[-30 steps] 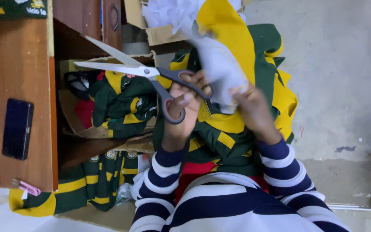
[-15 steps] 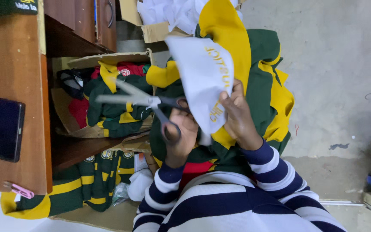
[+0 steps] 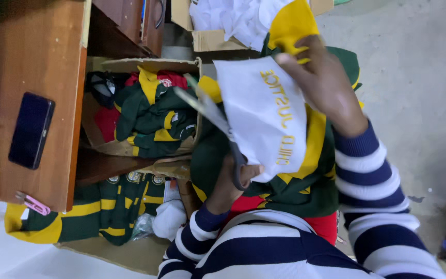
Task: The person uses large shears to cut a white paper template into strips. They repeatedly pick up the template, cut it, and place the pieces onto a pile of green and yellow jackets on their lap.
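Through the head camera I am looking down at my lap. My left hand (image 3: 231,181) is gripping the scissors (image 3: 218,124), fingers closed through the dark handle loops, and the blades are pointing up and away, blurred, lying against the left edge of the white fabric patch (image 3: 264,116). I cannot tell how far the blades are parted. My right hand (image 3: 326,85) is pinching the top of that patch together with the yellow fabric behind it, fingers curled shut on the cloth, holding it up in front of the green and yellow garment (image 3: 305,186) that is resting on my lap.

I am judging the main risk to be the blades: they are running close beside the yellow stitched lettering and the garment layers underneath, so a bite too deep could nick the stitching or the jersey cloth. My left thumb is also sitting just below the patch edge, near the blade path.

Around me, an open cardboard box (image 3: 145,111) of folded green, yellow and red garments is sitting to the left, under the wooden desk (image 3: 37,62), with a dark phone (image 3: 31,130) lying on top. More green garments (image 3: 104,206) are stacked below. Nothing is blocking the hands, though the bunched cloth is hiding the blade tips.
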